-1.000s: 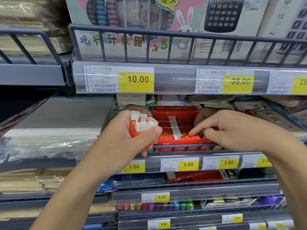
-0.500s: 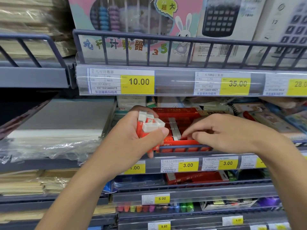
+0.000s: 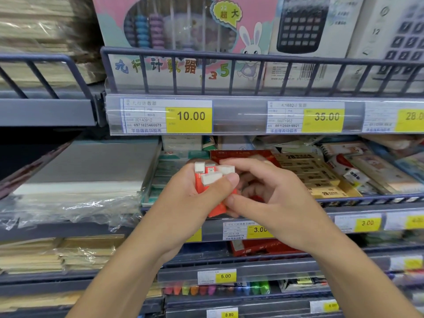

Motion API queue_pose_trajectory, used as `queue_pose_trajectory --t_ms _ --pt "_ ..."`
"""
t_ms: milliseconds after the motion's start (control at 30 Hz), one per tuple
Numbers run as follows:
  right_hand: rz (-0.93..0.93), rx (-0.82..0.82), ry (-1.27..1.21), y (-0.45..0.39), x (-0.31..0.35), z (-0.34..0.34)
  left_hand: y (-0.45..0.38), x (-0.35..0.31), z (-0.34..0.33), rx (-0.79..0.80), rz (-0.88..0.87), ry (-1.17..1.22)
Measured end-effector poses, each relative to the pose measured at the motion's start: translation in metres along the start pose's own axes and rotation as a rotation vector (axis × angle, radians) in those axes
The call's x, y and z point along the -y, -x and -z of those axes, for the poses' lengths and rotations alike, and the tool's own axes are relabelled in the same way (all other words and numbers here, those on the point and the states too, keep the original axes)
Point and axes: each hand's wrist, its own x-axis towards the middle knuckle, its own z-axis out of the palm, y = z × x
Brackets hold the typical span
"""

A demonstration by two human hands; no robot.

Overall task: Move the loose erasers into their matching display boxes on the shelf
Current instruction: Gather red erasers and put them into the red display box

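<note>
— Where are the erasers right now?

— Bunched in the left hand (image 3: 183, 198), just in front of the red display box (image 3: 241, 156). The erasers (image 3: 212, 177) are white blocks in orange-red sleeves, and the thumb is pressed across them, clamping the bundle against the curled fingers.

— And the other hand?

— The right hand (image 3: 273, 198) is touching the bundle, also in front of the red box. Its forefinger and thumb seem to pinch one eraser top and bottom, though the grip is partly hidden.

— Anything beside the red box?

— A tan display box (image 3: 314, 175) right of it; price tags (image 3: 259, 229) below it.
</note>
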Motion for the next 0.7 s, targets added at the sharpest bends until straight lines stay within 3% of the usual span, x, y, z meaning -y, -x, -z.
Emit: queue_pose_trajectory --t_ms 133,333,533,700 --pt "0.004 -0.061 -0.167 0.001 -0.006 0.001 0.001 -0.002 0.003 0.073 -0.039 -0.03" --pt "-0.087 -0.168 -0.221 -0.004 -0.005 0.029 -0.004 -0.002 0.014 -0.084 -0.029 -0.204" --pt "-0.232 -0.152 0.137 -0.011 0.002 0.072 -0.007 -0.001 0.018 -0.096 -0.06 -0.186" --pt "-0.359 0.077 0.439 -0.016 0.008 0.084 -0.009 0.0 0.02 -0.118 -0.086 -0.255"
